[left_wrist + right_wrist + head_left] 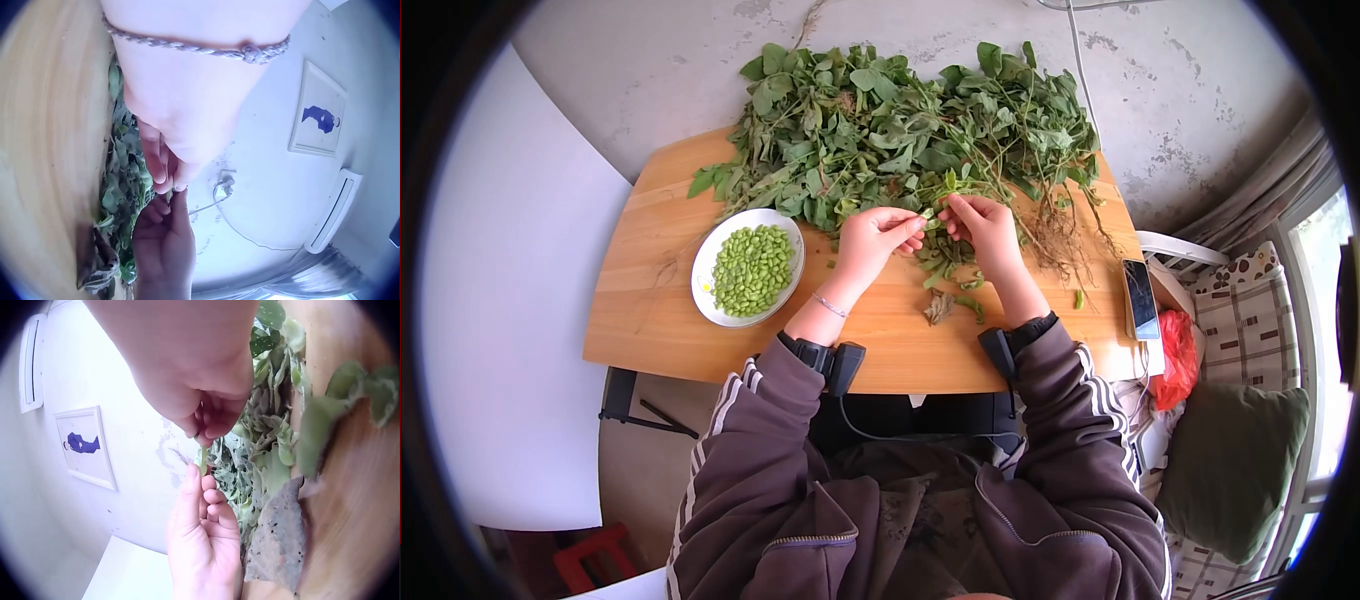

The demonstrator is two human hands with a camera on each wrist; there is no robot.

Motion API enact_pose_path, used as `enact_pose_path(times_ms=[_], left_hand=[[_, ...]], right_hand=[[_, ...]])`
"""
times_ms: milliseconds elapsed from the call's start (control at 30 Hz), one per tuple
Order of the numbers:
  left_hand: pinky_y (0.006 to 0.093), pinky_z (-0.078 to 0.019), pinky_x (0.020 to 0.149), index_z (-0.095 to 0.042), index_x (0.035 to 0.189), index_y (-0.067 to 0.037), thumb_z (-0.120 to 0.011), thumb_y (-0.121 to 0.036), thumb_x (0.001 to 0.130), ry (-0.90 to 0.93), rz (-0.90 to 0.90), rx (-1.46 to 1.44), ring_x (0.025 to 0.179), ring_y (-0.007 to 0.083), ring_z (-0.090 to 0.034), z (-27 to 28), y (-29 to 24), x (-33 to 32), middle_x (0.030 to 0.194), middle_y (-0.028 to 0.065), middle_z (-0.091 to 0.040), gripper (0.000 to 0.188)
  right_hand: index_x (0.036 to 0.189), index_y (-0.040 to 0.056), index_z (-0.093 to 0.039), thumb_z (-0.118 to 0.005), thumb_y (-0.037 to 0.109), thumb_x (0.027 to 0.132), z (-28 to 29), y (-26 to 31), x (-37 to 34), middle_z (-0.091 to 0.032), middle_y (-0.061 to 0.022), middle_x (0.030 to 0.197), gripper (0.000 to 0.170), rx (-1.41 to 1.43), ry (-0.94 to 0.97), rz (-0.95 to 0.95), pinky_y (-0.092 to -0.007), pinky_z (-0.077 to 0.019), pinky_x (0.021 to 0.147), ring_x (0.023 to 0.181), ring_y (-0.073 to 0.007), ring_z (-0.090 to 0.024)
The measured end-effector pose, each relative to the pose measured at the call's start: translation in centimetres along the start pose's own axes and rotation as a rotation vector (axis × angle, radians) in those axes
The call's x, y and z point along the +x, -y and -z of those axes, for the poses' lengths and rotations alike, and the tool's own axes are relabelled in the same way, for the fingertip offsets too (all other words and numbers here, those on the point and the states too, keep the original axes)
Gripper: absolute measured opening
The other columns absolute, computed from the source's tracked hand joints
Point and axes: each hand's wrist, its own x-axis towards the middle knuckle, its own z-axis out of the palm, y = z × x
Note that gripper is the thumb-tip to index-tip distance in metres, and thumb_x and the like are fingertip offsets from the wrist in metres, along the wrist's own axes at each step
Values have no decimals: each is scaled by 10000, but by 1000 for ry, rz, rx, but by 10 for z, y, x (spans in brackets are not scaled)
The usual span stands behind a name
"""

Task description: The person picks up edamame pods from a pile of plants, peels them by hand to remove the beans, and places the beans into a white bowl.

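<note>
A green soybean pod [204, 460] spans the gap between both hands, over the front edge of the leafy pile. My left hand [874, 246] pinches one end of it between thumb and fingers. The other end is pinched by my right hand [988, 232], its fingertips close to the left ones. To the left of my left hand, a white bowl [701, 262] holds many shelled green soybeans [752, 270]. Behind the hands lies a large heap of soybean plants [880, 140] with leaves and stems. Empty-looking pods [941, 262] lie just below the hands.
A dry curled leaf [940, 308] lies on the wooden table [650, 320] between my forearms. Tangled roots [1055, 235] hang at the heap's right side. A phone [1141, 299] rests at the table's right edge, near a red plastic bag [1176, 360] and a dark cushion [1235, 470].
</note>
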Motion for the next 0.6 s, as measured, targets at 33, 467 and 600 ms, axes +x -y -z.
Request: enact_pose_path(times_ms=[33, 467, 600], left_hand=[[255, -585, 677, -691, 1092, 78, -684, -111, 944, -9, -17, -38, 782, 166, -720, 1, 3, 1, 905, 125, -733, 240], [250, -570, 707, -677, 1058, 51, -675, -97, 944, -43, -2, -79, 793, 152, -703, 2, 5, 2, 940, 110, -725, 187], [214, -525, 654, -702, 1035, 19, -686, -103, 937, 1, -77, -81, 736, 103, -672, 0, 4, 1, 882, 79, -730, 158]], right_hand=[[1072, -54, -656, -603, 177, 990, 0, 4, -1, -689, -86, 888, 251, 85, -20, -52, -216, -487, 610, 695, -106, -601], [988, 18, -746, -778, 217, 857, -7, 8, -9, -558, 50, 656, 241, -437, -21, 60, -233, -328, 503, 573, -31, -414], [985, 45, -772, -822, 226, 818, -12, 9, -12, -542, 52, 625, 251, -526, -52, 141, -238, -337, 521, 570, -48, -403]])
